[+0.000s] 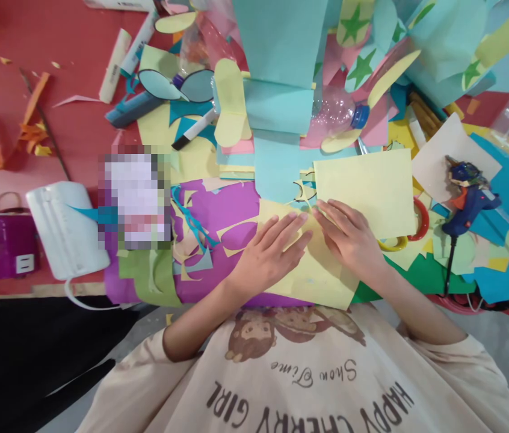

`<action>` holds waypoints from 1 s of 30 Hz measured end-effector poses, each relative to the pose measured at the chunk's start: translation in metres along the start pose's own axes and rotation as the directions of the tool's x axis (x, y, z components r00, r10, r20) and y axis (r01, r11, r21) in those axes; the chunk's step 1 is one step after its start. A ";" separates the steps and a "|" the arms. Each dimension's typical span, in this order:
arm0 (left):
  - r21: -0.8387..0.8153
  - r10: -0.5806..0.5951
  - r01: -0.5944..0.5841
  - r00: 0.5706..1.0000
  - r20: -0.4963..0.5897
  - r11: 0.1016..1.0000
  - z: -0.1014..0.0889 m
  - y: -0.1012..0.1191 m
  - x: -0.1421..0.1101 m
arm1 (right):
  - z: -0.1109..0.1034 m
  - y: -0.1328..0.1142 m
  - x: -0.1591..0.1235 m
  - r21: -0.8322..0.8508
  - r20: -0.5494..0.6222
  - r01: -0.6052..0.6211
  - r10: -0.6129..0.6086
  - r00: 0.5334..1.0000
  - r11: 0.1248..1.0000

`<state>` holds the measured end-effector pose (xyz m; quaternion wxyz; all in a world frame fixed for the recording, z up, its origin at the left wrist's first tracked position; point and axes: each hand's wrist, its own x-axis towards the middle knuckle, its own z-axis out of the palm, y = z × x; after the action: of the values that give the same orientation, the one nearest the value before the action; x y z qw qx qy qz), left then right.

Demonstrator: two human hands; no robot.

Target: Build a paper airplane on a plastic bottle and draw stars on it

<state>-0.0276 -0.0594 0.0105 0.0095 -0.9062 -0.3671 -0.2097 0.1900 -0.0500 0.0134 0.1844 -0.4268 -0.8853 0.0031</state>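
Observation:
Palm down, my left hand [266, 255] lies on a pale yellow sheet [326, 282], its fingers stretched out and slightly apart. My right hand [349, 237] rests just right of it, fingers extended, beside the lower left corner of a second light yellow sheet [367, 189]. Neither hand visibly grips anything. Narrow yellow offcuts with dark drawn lines [304, 191] lie just beyond my fingertips. Under the yellow paper spreads a purple sheet [218, 207]. Part of a pair of scissors [419, 219], with red and yellow handles, shows from under the light yellow sheet.
A blue glue gun [466, 204] lies at the right. Ahead are folded light blue card [277, 102], a plastic bottle [336, 111] and a black-tipped marker [195, 129]. At left are a white corded device [69, 228], a blurred-out rectangle and a purple box [2, 246].

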 end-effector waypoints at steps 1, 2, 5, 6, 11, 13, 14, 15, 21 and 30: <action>0.012 0.000 0.000 1.000 0.007 1.000 0.002 0.000 0.000 | 0.001 0.000 -0.002 0.001 0.010 -0.002 0.002 1.000 1.000; 0.021 0.001 -0.001 1.000 0.021 1.000 0.004 0.000 -0.001 | 0.002 0.000 -0.004 0.009 0.018 -0.003 0.003 1.000 1.000; 0.029 -0.001 -0.001 0.998 0.068 1.000 0.012 0.001 -0.004 | 0.003 -0.001 -0.005 0.049 0.031 -0.020 0.019 0.999 0.999; 0.028 -0.005 0.002 0.997 0.079 1.000 0.014 0.001 -0.005 | 0.002 -0.002 -0.005 0.056 0.037 -0.036 0.034 0.999 0.998; 0.048 -0.022 0.018 0.995 0.093 0.999 0.016 -0.002 -0.003 | 0.001 -0.004 0.002 0.074 0.145 -0.148 0.136 0.980 0.986; 0.050 -0.016 0.013 0.997 0.071 0.999 0.015 -0.003 -0.002 | 0.001 -0.003 0.005 0.096 0.166 -0.176 0.159 0.973 0.980; 0.043 -0.010 0.008 0.999 0.054 0.999 0.013 -0.003 -0.001 | 0.001 -0.002 0.007 0.108 0.169 -0.179 0.159 0.973 0.978; 0.031 0.001 -0.002 0.999 0.034 1.000 0.012 -0.003 -0.001 | 0.001 0.000 0.009 0.124 0.173 -0.178 0.155 0.973 0.976; -0.149 0.134 -0.135 0.991 -0.020 0.980 0.004 0.004 -0.005 | -0.002 0.014 0.024 0.268 0.149 -0.209 0.174 0.973 0.940; -0.154 0.083 -0.053 0.977 0.196 0.987 0.009 0.002 0.003 | 0.001 0.024 0.034 0.104 0.020 -0.095 0.093 0.995 0.990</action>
<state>-0.0212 -0.0577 0.0034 -0.0879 -0.9330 -0.3182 -0.1432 0.1879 -0.0088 0.0199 0.1997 -0.4578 -0.8642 0.0613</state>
